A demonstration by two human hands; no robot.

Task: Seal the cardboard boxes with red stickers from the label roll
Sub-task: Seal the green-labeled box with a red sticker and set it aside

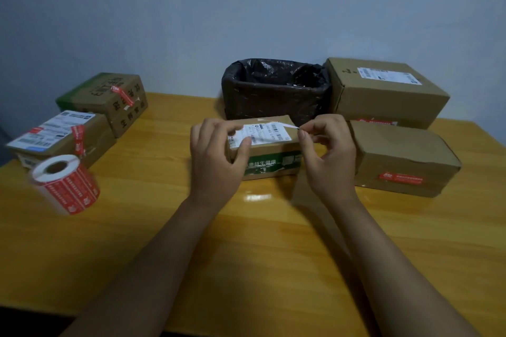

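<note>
A small cardboard box (269, 145) with a white shipping label and a green band stands at the table's middle. My left hand (216, 156) grips its left end, thumb on the label. My right hand (328, 150) hovers at its right end and pinches a thin strip (287, 125) seen edge-on above the box's top; its colour is unclear. The roll of red stickers (65, 183) lies on the table at the left, away from both hands.
Two boxes with red stickers across their seams, a labelled box (54, 137) and a printed box (109, 98), sit at the left. At the right are two bigger boxes, a large box (388, 93) behind a creased box (402, 159). A bin lined with a black bag (273, 90) stands behind the middle box.
</note>
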